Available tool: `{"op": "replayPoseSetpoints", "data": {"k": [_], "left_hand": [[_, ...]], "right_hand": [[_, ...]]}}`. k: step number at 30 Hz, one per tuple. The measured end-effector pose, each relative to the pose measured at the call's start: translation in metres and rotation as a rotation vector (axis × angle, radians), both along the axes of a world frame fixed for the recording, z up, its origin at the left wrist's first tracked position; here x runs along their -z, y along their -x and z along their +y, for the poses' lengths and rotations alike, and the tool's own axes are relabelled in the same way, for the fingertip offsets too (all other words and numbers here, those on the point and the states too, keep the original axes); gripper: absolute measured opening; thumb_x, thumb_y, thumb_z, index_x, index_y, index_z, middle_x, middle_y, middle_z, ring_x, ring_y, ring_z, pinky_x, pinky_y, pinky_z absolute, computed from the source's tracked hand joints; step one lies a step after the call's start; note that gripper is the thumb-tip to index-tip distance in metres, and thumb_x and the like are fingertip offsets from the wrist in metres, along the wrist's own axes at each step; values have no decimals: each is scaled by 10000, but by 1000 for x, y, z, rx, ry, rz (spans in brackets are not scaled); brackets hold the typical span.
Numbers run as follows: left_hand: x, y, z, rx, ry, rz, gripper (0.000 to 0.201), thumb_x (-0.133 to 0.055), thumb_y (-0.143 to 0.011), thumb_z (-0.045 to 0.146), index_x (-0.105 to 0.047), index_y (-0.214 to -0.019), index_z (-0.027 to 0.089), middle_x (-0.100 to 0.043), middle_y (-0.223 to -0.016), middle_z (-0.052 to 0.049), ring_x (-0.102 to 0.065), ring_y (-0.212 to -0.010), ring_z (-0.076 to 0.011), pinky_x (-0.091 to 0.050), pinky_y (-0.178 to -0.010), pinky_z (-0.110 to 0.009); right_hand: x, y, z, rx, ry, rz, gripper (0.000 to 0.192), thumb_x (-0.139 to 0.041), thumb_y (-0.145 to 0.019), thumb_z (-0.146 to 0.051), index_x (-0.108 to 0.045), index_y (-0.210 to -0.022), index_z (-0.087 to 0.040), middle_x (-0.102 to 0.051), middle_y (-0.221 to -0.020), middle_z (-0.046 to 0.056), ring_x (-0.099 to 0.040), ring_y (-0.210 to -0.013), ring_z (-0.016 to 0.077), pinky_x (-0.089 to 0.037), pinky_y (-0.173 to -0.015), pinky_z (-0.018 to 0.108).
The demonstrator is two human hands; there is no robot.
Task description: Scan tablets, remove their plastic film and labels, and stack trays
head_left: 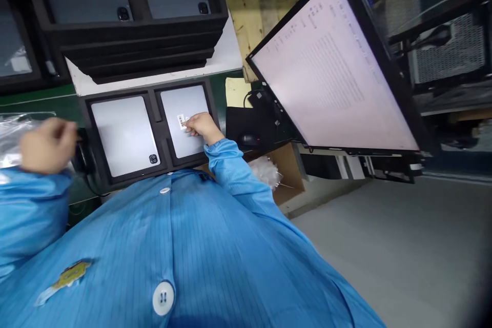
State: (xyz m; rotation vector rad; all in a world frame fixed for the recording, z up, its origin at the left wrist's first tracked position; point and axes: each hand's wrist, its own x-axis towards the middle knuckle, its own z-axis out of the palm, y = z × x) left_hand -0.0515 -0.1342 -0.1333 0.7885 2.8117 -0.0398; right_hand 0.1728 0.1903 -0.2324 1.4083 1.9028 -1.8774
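Two silver tablets lie back up in a black foam tray: the left tablet (125,136) shows its camera at the lower right corner, and the right tablet (192,100) is partly under my right hand (203,127). Its fingers are pinched at the edge of a small white barcode label (181,122) on the right tablet's back. My left hand (48,146) is in the air at the left, smeared by motion, with its fingers seemingly curled. Clear plastic film (15,133) lies behind it. A black corded device (82,159), partly hidden, is just right of that hand.
Stacked black foam trays (138,46) with dark tablets stand behind the tray. To the right are a tilted monitor (330,72), a yellow paper pad (236,92) and a black mouse (249,140). A cardboard box (288,174) with crumpled plastic sits below the table edge.
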Motion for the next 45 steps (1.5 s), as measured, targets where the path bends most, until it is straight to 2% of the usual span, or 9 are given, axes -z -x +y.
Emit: {"op": "replayPoseSetpoints", "data": {"k": [3,7,10,14,19,23,33,40,45], "left_hand": [[4,-73,86,399,111,-282,549,-332,-1053,496,-713,-1214,135,-749,-1043,-151,-705,-958,-324,-553,-876,-423],[68,-139,166,991,-92,-471,413,-463,-1055,328,-661,-1354,123,-630,-1453,-179,-586,-1349,-301,-485,-1121,-407],[105,-160,218,1130,-208,-370,503,-561,-1021,286,-567,-1481,83,-518,-1557,-243,-424,-1499,-361,-352,-1239,-585],[115,-162,266,1199,-315,-246,347,-469,-1062,283,-694,-1234,83,-665,-1264,-234,-544,-1324,-366,-312,-1213,-678],[117,-148,265,1260,-341,-237,396,-431,-1081,361,-739,-1051,114,-676,-1221,-200,-588,-1225,-325,-318,-1218,-612],[118,-144,259,1259,-329,-252,392,-441,-1078,370,-693,-1223,106,-641,-1369,-213,-546,-1331,-334,-261,-1229,-639],[100,-136,281,1371,-241,-213,370,-428,-1076,392,-716,-1054,160,-721,-1075,-142,-634,-1033,-279,-403,-1034,-493],[76,-137,272,1363,-315,-115,498,-396,-1086,443,-747,-892,148,-717,-999,-161,-626,-990,-285,-430,-897,-460],[51,-108,222,1228,-601,-32,499,-346,-1080,446,-749,-965,173,-720,-1017,-159,-629,-1028,-311,-456,-916,-501]], "right_hand": [[0,-2,-2,19,5,14,244,-832,-827,-180,-674,-647,-135,-727,-613,39,-541,-417,71,-401,-407,165],[-7,-30,6,119,-43,169,237,-780,-873,-294,-693,-697,-162,-730,-666,17,-576,-499,85,-459,-497,178],[-17,-68,25,222,-132,214,257,-746,-875,-381,-697,-723,-180,-689,-646,-3,-564,-527,97,-466,-529,198],[-27,-113,53,326,-207,185,291,-738,-839,-443,-674,-707,-192,-636,-601,-18,-526,-508,101,-426,-510,221],[-23,-127,69,347,-166,205,308,-781,-765,-471,-671,-696,-192,-638,-582,-14,-526,-502,110,-421,-511,233],[-18,-119,69,337,-112,244,278,-782,-737,-434,-668,-679,-187,-633,-562,-16,-516,-489,107,-420,-505,230],[-19,-98,69,240,-184,141,231,-729,-828,-264,-644,-629,-183,-651,-560,-13,-518,-460,97,-393,-487,209],[-22,-64,59,-200,-521,-33,196,-684,-886,-153,-689,-696,-197,-779,-767,57,-726,-741,186,-484,-644,230],[-22,-25,23,-528,-650,-78,76,-730,-901,-203,-782,-857,-169,-813,-958,141,-764,-938,264,-509,-742,263]]}}
